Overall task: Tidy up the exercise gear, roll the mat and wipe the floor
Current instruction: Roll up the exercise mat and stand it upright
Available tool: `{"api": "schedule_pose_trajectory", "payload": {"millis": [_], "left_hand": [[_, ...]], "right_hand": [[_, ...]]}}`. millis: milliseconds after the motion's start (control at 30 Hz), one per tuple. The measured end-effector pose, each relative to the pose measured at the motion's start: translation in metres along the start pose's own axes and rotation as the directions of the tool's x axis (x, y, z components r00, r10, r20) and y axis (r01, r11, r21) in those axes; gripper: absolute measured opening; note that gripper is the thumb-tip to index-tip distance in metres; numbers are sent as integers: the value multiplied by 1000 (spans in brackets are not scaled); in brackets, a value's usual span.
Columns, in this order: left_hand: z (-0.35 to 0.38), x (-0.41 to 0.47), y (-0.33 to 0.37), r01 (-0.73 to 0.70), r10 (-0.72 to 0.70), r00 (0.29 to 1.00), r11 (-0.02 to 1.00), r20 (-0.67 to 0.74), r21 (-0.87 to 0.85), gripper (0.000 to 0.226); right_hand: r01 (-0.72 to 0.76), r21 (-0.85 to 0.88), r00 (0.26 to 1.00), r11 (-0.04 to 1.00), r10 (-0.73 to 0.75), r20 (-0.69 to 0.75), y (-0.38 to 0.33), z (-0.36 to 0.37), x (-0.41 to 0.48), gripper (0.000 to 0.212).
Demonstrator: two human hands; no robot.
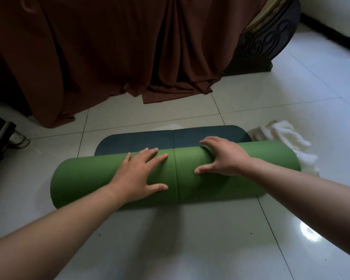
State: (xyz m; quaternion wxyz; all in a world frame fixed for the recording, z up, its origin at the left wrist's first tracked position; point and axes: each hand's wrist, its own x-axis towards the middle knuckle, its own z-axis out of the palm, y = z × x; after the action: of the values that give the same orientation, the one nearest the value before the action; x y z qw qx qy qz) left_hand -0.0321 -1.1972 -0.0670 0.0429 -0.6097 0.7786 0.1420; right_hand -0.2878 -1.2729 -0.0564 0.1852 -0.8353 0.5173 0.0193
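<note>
A thick green exercise mat (pixel 85 178) lies rolled into a fat cylinder across the white tiled floor. A short dark teal flat end (pixel 141 141) of it still lies unrolled just beyond the roll. My left hand (pixel 138 174) rests flat on top of the roll, fingers spread. On the right half, my right hand (pixel 222 156) presses with curled fingers that reach over the far side of the roll. A crumpled white cloth (pixel 285 136) lies on the floor at the roll's right end.
A brown bedsheet (pixel 109 57) hangs to the floor just beyond the mat. A dark carved bed frame (pixel 267 37) stands at the back right. A dark furniture edge and a metal leg (pixel 18 140) sit at the left. Glossy tiles (pixel 190 249) spread in front.
</note>
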Motion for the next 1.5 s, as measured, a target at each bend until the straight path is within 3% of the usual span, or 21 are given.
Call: {"api": "schedule_pose_trajectory", "payload": {"millis": [100, 200, 300, 600, 867, 1067, 1333, 1500], "left_hand": [[8, 4, 12, 18, -17, 1000, 996, -4, 88, 89], [8, 17, 7, 32, -36, 998, 995, 41, 91, 98], [4, 33, -3, 20, -28, 997, 995, 76, 101, 110], [-3, 59, -18, 38, -48, 995, 994, 92, 100, 127], [2, 51, -17, -40, 46, 997, 995, -69, 91, 113], [-5, 41, -8, -40, 49, 995, 993, -83, 114, 97], [-11, 0, 3, -45, 42, 998, 997, 45, 62, 95], [-7, -12, -1, -18, 25, 987, 999, 159, -42, 103]], "right_hand": [[-60, -2, 992, 998, 59, -115, 1, -2, 6, 95], [39, -53, 997, 998, -42, -60, -4, 8, 5, 92], [106, -128, 994, 986, -101, 47, -4, 21, 4, 111], [150, -234, 986, 960, -129, 102, 8, 16, 28, 136], [182, -242, 982, 953, -190, -10, 5, 18, 21, 114], [185, -265, 979, 946, -200, -31, -2, 14, 12, 94], [244, -243, 970, 939, -235, 67, -18, 5, -21, 80], [272, -186, 954, 944, -239, 180, -23, 7, -27, 92]]}}
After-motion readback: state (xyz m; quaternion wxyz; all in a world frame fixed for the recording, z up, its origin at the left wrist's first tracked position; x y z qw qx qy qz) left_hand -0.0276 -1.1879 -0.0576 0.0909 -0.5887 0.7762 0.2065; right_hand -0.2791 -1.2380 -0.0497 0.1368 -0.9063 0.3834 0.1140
